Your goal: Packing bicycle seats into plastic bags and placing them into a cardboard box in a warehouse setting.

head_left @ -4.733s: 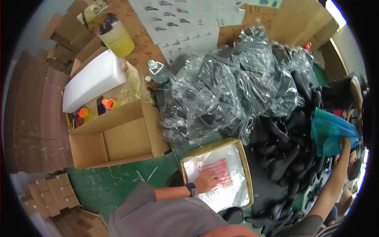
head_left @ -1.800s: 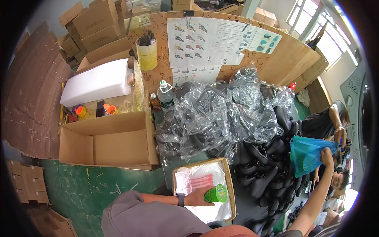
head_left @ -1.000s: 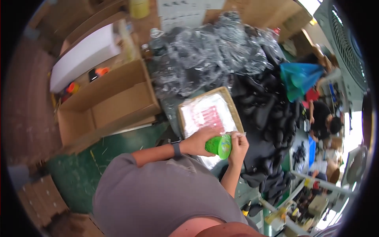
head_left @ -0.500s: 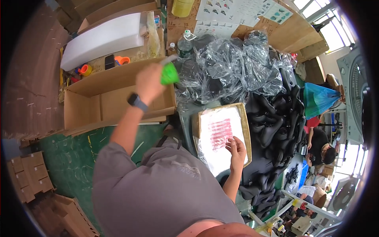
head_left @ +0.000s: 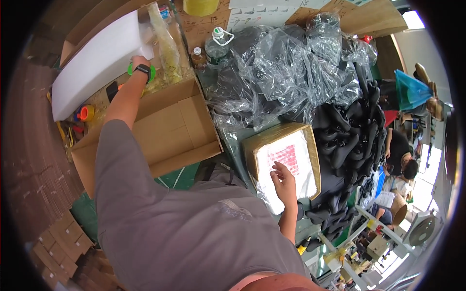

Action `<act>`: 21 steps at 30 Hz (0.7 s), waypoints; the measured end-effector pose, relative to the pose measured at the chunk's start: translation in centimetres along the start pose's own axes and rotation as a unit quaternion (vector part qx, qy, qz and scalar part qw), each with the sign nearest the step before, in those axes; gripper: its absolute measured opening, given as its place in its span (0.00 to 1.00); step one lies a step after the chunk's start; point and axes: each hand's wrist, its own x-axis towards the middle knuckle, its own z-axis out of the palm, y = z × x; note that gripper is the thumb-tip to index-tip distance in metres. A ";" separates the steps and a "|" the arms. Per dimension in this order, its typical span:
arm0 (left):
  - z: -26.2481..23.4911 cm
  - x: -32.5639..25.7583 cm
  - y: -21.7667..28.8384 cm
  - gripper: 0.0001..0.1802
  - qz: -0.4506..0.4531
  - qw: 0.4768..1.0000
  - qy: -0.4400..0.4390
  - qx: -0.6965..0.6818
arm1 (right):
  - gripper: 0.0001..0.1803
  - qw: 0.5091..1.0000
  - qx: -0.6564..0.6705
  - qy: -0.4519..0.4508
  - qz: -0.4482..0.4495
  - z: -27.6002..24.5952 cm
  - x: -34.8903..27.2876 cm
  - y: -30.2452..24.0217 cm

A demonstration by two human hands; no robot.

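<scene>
Green tape dispenser (head_left: 151, 72) mostly hidden behind left hand (head_left: 140, 62).

Person wearing a grey short-sleeved t-shirt (head_left: 194, 228) with a faint chest print, wearing a black wristwatch (head_left: 142, 68) on the left wrist, forearms showing bare

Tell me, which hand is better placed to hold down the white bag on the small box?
The right hand. Its fingers already rest on the white bag atop the small box. The left hand is stretched far away, at the green roll beside the white foam block.
</scene>
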 end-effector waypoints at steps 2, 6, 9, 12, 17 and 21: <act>-0.6 1.2 2.5 0.17 0.048 0.998 -0.001 0.033 | 0.22 0.999 -0.033 -0.007 0.010 0.6 0.5 0.1; -0.6 1.9 3.2 0.16 0.045 0.999 0.005 -0.025 | 0.22 0.997 -0.068 -0.017 0.020 1.4 0.9 -0.9; -1.6 1.4 2.1 0.12 0.094 0.995 0.034 -0.022 | 0.23 0.995 -0.094 -0.017 0.024 1.6 1.0 -1.1; -0.1 0.5 0.8 0.11 0.138 0.989 0.054 -0.029 | 0.25 0.990 -0.129 -0.048 0.025 1.8 1.5 -1.5; -4.1 -0.6 -0.5 0.35 0.218 0.970 0.097 -0.041 | 0.25 0.991 -0.132 -0.028 0.016 1.7 1.9 -2.1; -3.7 0.8 -1.1 0.45 0.194 0.981 0.020 -0.012 | 0.24 0.989 -0.143 -0.019 0.019 1.1 1.8 -2.0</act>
